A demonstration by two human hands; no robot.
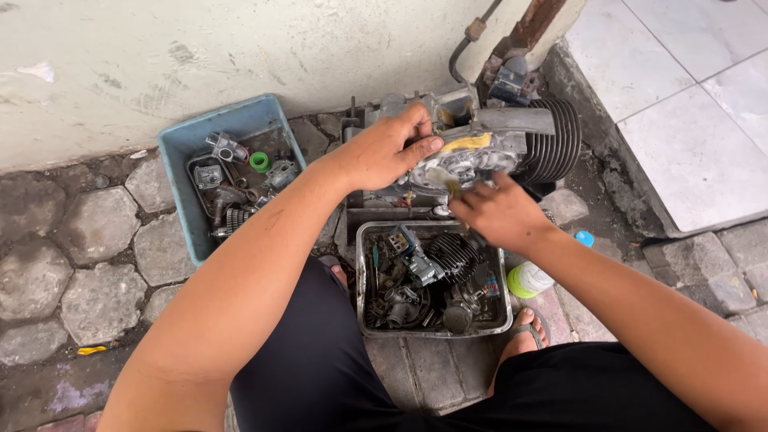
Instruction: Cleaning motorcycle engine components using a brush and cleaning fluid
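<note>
- A blue plastic tub (180,152) stands on the paving stones against the wall, to the left of the person's left forearm; it holds greasy metal parts, among them a small carburettor-like body (226,147), a green ring (260,162) and a finned piece near its front edge
- A grey metal tray (362,272) sits between the person's knees; it is filled with dark engine parts, a finned cylinder (453,254) at its upper right, with a blue-and-white part beside it and assorted small castings below
- A white-and-green bottle (528,279) lies just right of the tray, a blue cap (585,238) near it
- The engine block (480,148), grey aluminium with dark cooling fins at its right end and a yellowish patch on its face, stands on the ground just beyond the tray, close to the wall and a rusted pipe
- The left hand (382,150) lies on the engine's upper left, fingers curled over the casing and thumb pressed on its face; the grip is closed on the block itself
- The right hand (498,212) is at the lower front edge of the engine, just above the tray's far rim; its fingers are bunched near the casing, but whether they pinch something cannot be told
</note>
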